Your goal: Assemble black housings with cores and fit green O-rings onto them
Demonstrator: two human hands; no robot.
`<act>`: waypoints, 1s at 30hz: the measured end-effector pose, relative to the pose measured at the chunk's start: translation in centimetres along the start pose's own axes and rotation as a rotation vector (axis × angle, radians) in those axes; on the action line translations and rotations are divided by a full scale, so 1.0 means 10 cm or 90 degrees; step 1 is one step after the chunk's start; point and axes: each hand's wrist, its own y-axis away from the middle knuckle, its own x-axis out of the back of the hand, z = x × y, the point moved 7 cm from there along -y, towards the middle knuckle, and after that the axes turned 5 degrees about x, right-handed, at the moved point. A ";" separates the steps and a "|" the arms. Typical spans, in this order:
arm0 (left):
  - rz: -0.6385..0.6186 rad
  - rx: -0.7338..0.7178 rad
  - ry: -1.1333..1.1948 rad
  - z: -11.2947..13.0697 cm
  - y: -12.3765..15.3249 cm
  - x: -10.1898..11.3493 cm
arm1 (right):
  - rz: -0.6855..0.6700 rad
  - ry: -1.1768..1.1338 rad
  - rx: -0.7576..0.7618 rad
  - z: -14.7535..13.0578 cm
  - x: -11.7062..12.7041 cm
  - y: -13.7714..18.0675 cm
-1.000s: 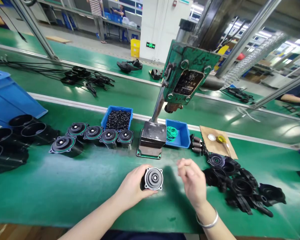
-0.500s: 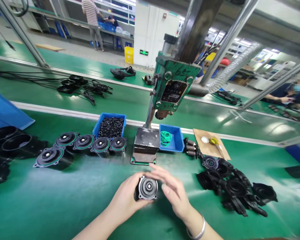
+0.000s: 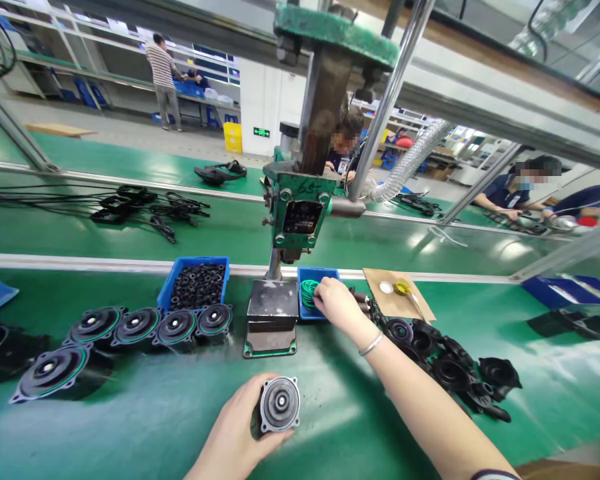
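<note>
My left hand [image 3: 240, 423] is wrapped round a black round motor housing [image 3: 280, 404] with a four-eared flange, its face turned up toward me. No green ring shows on this face. My right hand [image 3: 333, 303] reaches into a blue bin [image 3: 325, 274], fingers bent and pressed together at the green rubber rings [image 3: 309, 294]; the fingertips are partly hidden among them. Left of the press stand several similar housings [image 3: 179, 328] with green rings around their faces.
A green press [image 3: 300, 213] with a metal block [image 3: 273, 300] under it stands ahead. At its left is a blue bin of small black parts [image 3: 197, 285]. Black plastic covers [image 3: 450, 370] lie at the right, near cardboard [image 3: 405, 307]. Co-workers sit across the bench.
My right hand has left the housing's side and moved forward and right into the bin of green rings. My left hand still holds the housing. The camera view has shifted.
</note>
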 end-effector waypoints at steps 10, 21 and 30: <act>0.030 -0.021 -0.009 0.03 0.00 0.06 | -0.039 0.032 -0.007 0.12 0.06 -0.10; 0.100 -0.132 0.027 0.13 0.11 0.28 | 0.051 -0.185 0.308 -1.15 0.59 0.88; 0.131 -0.298 -0.045 0.37 0.14 0.41 | -0.045 -0.246 0.331 -1.26 0.20 1.11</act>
